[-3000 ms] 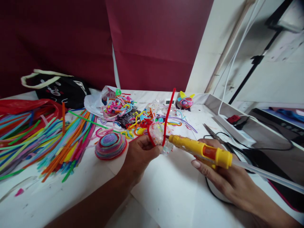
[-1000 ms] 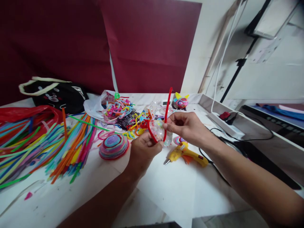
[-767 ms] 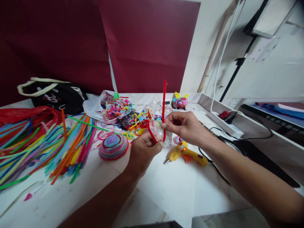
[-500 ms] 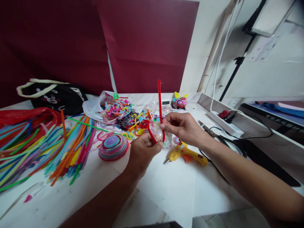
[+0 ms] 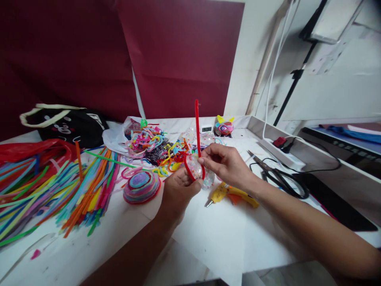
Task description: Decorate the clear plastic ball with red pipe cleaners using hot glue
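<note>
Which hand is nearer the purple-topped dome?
Left. The left hand is just right of the purple-topped dome; the right hand is farther right, beyond the left hand.

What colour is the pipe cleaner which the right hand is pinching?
The pipe cleaner is red, seen best in the head view.

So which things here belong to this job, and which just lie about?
In the job:
clear piece, in the left hand
red fuzzy stick, pinched by the right hand
probably the yellow glue gun, lying close by

Just lying about, it seems:
scissors
black bag
pink scrap
digital display
</note>
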`<state>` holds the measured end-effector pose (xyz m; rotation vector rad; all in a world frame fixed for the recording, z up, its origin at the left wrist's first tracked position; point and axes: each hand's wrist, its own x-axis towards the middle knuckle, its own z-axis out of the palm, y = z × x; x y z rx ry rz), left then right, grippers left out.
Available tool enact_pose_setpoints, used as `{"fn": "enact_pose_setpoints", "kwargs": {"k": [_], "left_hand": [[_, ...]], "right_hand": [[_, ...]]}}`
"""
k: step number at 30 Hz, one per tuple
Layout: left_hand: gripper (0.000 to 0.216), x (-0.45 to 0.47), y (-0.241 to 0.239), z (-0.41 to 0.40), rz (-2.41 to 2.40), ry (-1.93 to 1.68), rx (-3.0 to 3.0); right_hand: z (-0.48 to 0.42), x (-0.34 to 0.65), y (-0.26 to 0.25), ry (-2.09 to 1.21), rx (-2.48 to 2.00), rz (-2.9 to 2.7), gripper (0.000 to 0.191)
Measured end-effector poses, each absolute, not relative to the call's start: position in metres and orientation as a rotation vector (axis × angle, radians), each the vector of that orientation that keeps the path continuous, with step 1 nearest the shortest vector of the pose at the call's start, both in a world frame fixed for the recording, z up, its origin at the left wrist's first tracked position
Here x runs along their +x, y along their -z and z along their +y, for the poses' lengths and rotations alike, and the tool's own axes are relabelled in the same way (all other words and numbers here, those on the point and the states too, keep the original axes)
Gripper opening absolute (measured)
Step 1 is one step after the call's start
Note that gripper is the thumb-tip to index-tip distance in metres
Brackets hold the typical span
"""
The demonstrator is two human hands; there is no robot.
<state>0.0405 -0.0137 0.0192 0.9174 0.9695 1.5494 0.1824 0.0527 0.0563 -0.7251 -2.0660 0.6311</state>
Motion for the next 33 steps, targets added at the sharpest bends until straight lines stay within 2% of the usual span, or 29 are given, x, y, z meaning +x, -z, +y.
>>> {"fn": "enact_pose_setpoints", "kwargs": {"k": [13, 18, 23, 33], "left_hand": [[0.030, 0.041, -0.020, -0.015, 0.867, -1.535, 0.916], [0.020, 0.039, -0.019, -0.015, 0.714, -1.541, 0.900], [0.019, 0.040, -0.019, -0.016, 0.706, -1.567, 0.880], [0.035, 0.043, -0.020, -0.017, 0.796, -1.573, 0.867]], "right_hand": [[0.050, 0.179, -0.043, -0.594, -0.750, -1.993, 0.015], [0.048, 0.177, -0.043, -0.580, -0.758, -1.976, 0.016], [0.046, 0.174, -0.041, -0.575, -0.758, -1.958, 0.014], [0.039, 0.172, -0.043, -0.527, -0.792, -1.957, 0.013]]}}
